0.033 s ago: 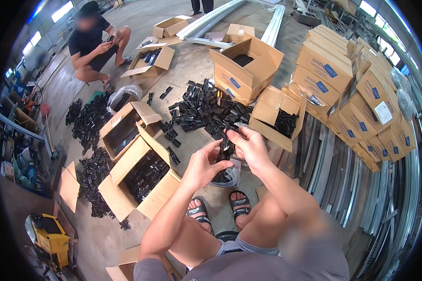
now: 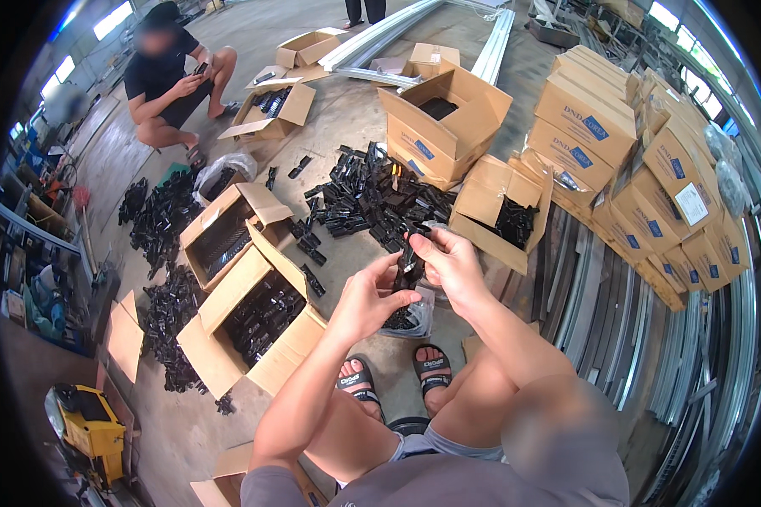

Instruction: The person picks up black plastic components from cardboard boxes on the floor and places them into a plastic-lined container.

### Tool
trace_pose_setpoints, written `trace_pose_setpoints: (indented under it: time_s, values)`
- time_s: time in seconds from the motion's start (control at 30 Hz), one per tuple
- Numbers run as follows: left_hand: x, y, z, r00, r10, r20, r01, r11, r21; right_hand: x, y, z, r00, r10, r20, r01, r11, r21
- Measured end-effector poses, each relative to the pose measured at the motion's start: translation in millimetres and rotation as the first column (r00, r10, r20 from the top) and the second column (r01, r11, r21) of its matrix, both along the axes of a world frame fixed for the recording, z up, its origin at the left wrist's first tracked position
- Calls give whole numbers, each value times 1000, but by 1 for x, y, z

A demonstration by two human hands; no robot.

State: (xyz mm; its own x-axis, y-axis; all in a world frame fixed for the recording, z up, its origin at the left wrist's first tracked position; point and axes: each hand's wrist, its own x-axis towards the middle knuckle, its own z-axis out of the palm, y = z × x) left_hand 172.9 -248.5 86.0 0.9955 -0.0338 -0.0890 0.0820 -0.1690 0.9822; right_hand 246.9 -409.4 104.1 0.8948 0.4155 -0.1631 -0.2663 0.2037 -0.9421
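Observation:
My left hand [image 2: 368,300] and my right hand [image 2: 452,264] meet in front of me, both gripping one small black plastic part [image 2: 410,258]. Just under them a clear plastic bag [image 2: 407,319] with more black pieces lies on the concrete floor by my sandalled feet [image 2: 393,376]. Beyond my hands spreads a loose pile of black parts [image 2: 368,198]. An open cardboard box [image 2: 292,355] to my left is filled with the same parts.
More open boxes stand around: one at the left [image 2: 262,207], one at the right [image 2: 482,190], a big one [image 2: 473,106] behind the pile. Sealed cartons [image 2: 634,160] are stacked at the right above metal rails [image 2: 600,313]. Another person [image 2: 169,76] crouches far left. A yellow machine [image 2: 89,427] sits lower left.

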Motion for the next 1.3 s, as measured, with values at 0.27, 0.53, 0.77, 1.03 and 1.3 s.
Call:
trace_pose_setpoints:
  time_s: [0.27,0.53,0.77,1.03,1.3]
  values:
    - [-2,-3,11,1000,-6,3,5,992,126,-1,1,0,999,-21,-29,22,998,58]
    - [-5,0,13,997,69,37,-72,992,106,5,1,-11,995,-70,-67,78,988,129]
    - [4,20,1,983,50,179,-163,698,698,49,-32,-67,947,-156,-282,143,988,-66]
    - [3,31,-9,987,-20,162,-110,654,749,34,-19,-42,975,-44,-220,39,999,-26]
    - [3,35,-8,990,-13,140,-98,651,753,26,-10,-30,996,-38,-81,42,998,47]
